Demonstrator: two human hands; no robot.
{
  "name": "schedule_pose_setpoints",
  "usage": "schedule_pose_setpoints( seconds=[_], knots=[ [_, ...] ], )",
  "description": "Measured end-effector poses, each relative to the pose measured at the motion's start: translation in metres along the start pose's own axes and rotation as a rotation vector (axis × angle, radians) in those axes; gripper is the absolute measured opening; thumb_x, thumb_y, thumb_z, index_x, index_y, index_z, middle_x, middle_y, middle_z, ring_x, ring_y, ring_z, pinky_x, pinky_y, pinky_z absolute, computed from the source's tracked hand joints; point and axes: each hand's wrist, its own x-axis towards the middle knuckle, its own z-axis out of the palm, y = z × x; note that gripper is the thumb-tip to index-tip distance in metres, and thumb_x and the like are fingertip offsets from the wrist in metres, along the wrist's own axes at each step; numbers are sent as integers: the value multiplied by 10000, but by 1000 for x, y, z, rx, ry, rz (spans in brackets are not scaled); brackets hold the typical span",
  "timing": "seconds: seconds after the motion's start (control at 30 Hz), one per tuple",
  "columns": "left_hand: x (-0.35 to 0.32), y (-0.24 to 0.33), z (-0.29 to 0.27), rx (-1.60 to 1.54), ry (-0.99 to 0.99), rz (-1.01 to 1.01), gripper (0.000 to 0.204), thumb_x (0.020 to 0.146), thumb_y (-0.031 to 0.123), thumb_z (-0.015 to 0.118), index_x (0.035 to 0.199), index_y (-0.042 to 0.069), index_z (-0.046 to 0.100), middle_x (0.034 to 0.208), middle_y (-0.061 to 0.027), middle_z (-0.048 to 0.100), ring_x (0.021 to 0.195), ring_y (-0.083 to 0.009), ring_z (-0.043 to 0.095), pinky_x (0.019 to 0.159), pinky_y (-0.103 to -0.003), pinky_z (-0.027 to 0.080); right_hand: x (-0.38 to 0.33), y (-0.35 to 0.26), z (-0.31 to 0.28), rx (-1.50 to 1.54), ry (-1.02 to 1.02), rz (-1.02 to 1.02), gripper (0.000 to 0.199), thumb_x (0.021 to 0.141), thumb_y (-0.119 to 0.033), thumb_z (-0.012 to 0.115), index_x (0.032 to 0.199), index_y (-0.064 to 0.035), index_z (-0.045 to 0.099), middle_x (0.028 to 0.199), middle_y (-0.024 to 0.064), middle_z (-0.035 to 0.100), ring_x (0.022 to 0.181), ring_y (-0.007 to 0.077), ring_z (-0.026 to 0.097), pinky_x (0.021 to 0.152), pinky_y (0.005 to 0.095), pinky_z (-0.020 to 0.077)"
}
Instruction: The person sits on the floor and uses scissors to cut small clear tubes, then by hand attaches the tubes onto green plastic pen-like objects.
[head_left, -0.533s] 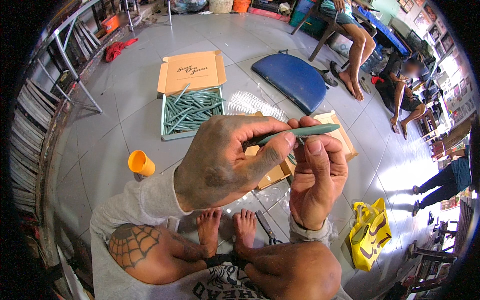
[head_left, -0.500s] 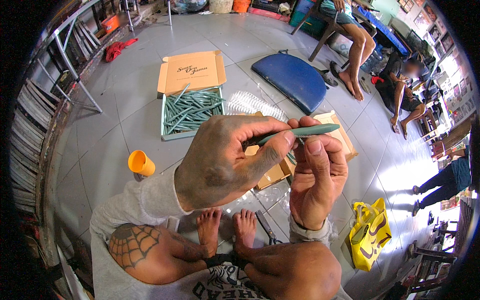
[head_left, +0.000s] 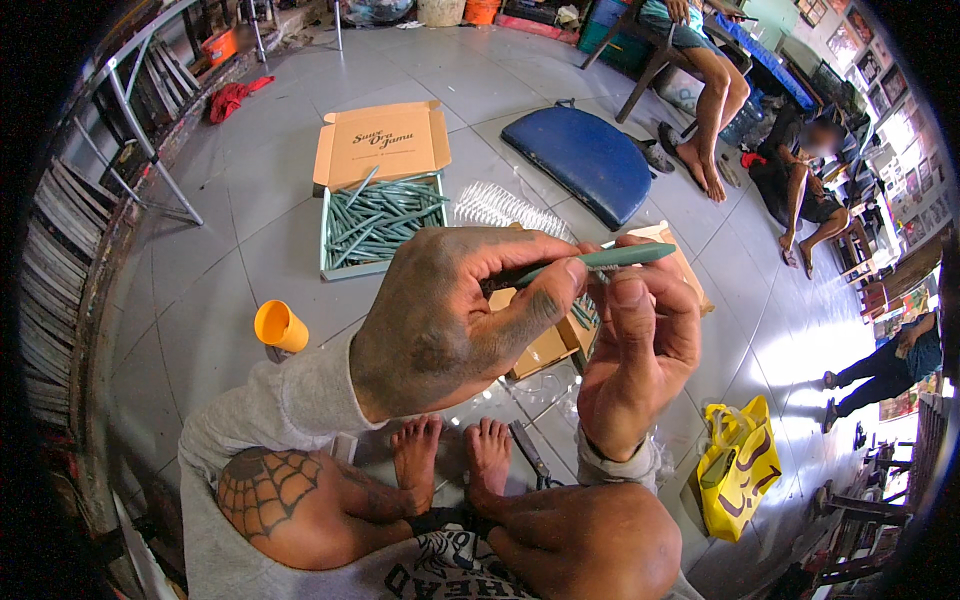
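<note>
By the L hand (head_left: 435,325), a slim, matte green pointed stick (head_left: 627,256) is pinched btwn thumb & index, rear end hidden, tip aimed R; back of hand is turned up. Stick's front half is braced by the R hand (head_left: 638,350), w/ fingers curled behind, thumb bent just under, palm angled L.

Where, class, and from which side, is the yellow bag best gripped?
Probably by its handles, from above: these loops lie exposed at the upper end of the bag, while its soft, creased body offers less to grip. The right hand is nearer, but busy with the pen.
</note>
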Motion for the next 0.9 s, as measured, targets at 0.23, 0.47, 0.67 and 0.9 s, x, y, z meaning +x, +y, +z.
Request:
schedule_pose_setpoints(
  seconds=[0.23,0.47,0.67,0.9],
  knots=[
    [-2,-2,1,-39,44,-24,381,986,245,647,1195,-74,652,1001,-77,699,933,-96,614,838,-236,490,-1,1,-1,-51,-10,-55,170,906,13,678,1069,27,634,1241,178,587,1123,249,613,938,372,521],
    [-3,12,-8,65,-43,-64,392,1008,294,605,1179,-53,667,961,-34,676,890,-71,566,796,-224,464,19,-6,-6,-233,-48,-288,601,844,-93,756,1347,19,448,1249,213,573,1119,316,620,954,411,530],
    [-2,0,-3,40,-16,3,394,1020,281,574,1226,-46,652,981,-25,668,884,-55,539,774,-214,450,20,-17,5,-152,-224,81,583,831,14,770,1323,38,458,1115,140,616,967,173,642,844,286,549],
    [-7,15,-9,59,-60,-41,405,1028,258,525,1299,-28,621,818,31,556,776,-26,463,656,-190,364,17,-16,5,-255,-92,95,232,951,-94,685,1121,45,609,857,79,686,815,110,663,697,220,503]
  ],
)
